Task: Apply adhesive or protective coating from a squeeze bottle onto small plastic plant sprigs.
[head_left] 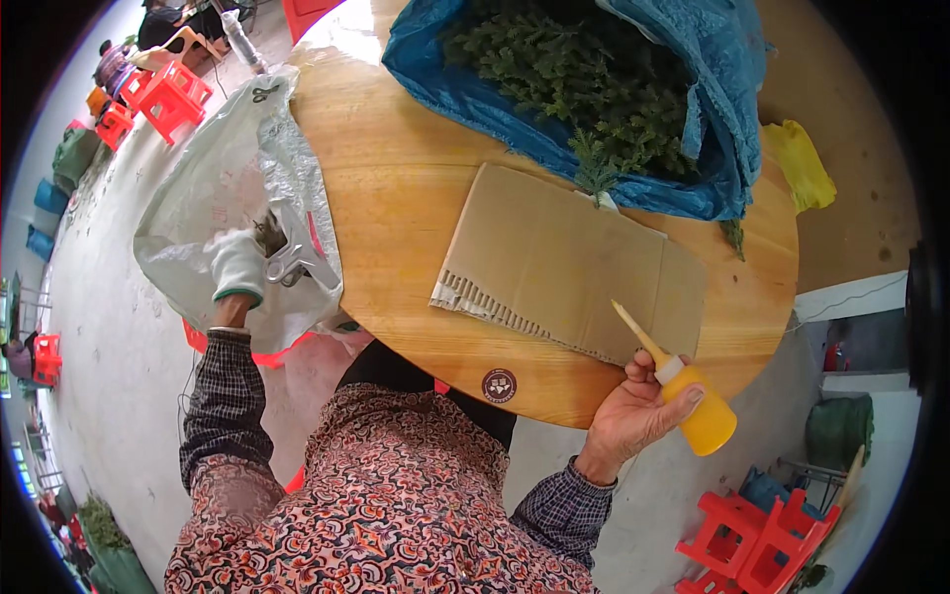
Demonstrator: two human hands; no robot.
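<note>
The round table point(396, 188) is glossy varnished wood. On it lies matt, ridged cardboard point(569, 262). The squeeze bottle point(693, 406) is smooth orange plastic. A white knit glove point(237, 265) grips shiny metal shears point(295, 252) over a crinkled woven plastic sack point(213, 188).

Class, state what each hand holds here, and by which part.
Right hand grips the yellow squeeze bottle around its neck. Gloved left hand holds metal pruning shears by the handles.

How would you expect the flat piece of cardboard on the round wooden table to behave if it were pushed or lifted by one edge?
The cardboard shows corrugated fluting along its torn near edge, so it is probably light and fairly stiff. It lies flat on the smooth table, so a push would likely slide it. A crease near its right end suggests it may fold there when lifted.
</note>
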